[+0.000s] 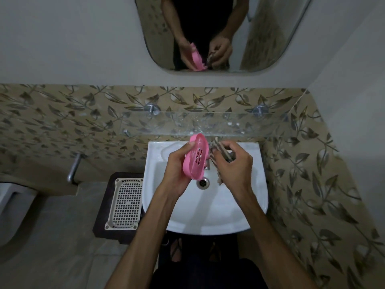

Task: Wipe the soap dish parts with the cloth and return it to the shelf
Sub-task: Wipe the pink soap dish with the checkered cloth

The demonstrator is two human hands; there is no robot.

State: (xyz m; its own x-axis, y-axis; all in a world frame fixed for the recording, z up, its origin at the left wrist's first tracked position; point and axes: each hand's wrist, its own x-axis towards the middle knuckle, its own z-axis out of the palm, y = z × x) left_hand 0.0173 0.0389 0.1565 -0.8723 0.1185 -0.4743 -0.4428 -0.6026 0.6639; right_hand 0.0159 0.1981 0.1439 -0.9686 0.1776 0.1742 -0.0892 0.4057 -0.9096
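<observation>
Both of your hands work above the sink (245, 205): left hand (177, 174) fingers grip the tilted pink soap dish (195, 157); right hand (235, 163) fingers pinch the bunched cloth (218, 155) beside it.

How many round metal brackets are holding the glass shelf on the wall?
2. One bracket sits at the shelf's left end and the other bracket at its right end, both against the leaf-patterned tiles. No others show.

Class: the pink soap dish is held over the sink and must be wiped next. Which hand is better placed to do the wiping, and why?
The right hand. It already grips the bunched cloth right beside the soap dish, while the left hand is occupied holding the dish tilted over the sink.
</observation>
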